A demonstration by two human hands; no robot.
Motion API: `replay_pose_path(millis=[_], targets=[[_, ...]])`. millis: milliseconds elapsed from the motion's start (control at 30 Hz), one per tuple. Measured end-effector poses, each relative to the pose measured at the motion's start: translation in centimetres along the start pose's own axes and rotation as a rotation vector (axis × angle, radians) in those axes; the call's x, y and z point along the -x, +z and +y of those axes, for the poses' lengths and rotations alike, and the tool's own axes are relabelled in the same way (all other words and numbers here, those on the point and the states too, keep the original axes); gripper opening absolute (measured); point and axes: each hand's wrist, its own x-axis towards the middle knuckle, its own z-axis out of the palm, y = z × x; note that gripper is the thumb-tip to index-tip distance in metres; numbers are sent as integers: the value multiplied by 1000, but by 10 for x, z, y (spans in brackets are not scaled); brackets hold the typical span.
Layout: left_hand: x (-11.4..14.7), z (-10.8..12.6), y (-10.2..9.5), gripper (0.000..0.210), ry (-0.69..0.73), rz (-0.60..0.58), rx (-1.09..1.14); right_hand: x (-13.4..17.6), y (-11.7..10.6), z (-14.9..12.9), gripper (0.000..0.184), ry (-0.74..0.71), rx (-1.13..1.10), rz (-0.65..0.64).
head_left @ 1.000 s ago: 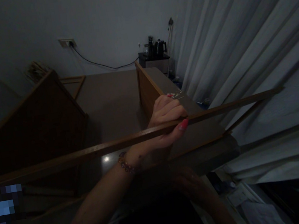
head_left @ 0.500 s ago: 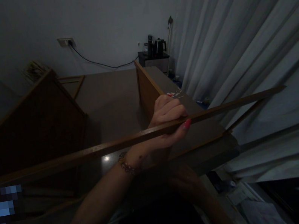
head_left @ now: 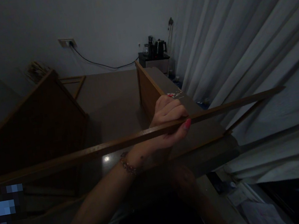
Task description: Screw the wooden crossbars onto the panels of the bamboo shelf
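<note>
your left hand (head_left: 168, 113) keeps its fingers closed round the wooden rail (head_left: 131, 138) spanning your view, apparently steadying it, while your right hand (head_left: 184, 179) has shifted slightly below, its fingers too dark to tell.

Left hand (head_left: 167, 114): grip wrapped round the wooden rail (head_left: 109, 147), thumb on the near side.
Bracelet (head_left: 128, 165): on the left wrist.
Right hand (head_left: 185, 178): low, near, below the rail; contact too dark to tell.
Brown panels (head_left: 36, 119): one at left, one beyond the left hand.
Kettle (head_left: 160, 47): far, on a small cabinet (head_left: 158, 64).
Curtain (head_left: 240, 35): hangs along the right.
</note>
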Motion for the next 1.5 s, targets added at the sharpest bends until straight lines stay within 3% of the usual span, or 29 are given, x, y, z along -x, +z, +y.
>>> replay_pose_path(millis=[133,267,467,567,867,1133,1500], targets=[[1,0,1,29,-5,-5,3,7,6,0,22,54,-33,69],[1,0,1,32,1,17,1,15,8,3,25,69,-95,7],[0,0,1,33,5,22,5,18,2,13,29,131,-141,61],[0,1,1,32,22,26,3,17,-4,14,24,146,-139,20],[-1,1,1,29,6,30,3,7,-11,8,25,68,-47,30],[0,0,1,30,26,44,6,7,-14,11,15,-19,-63,33],[-1,2,0,32,4,31,-6,2,-22,8,8,3,45,114]])
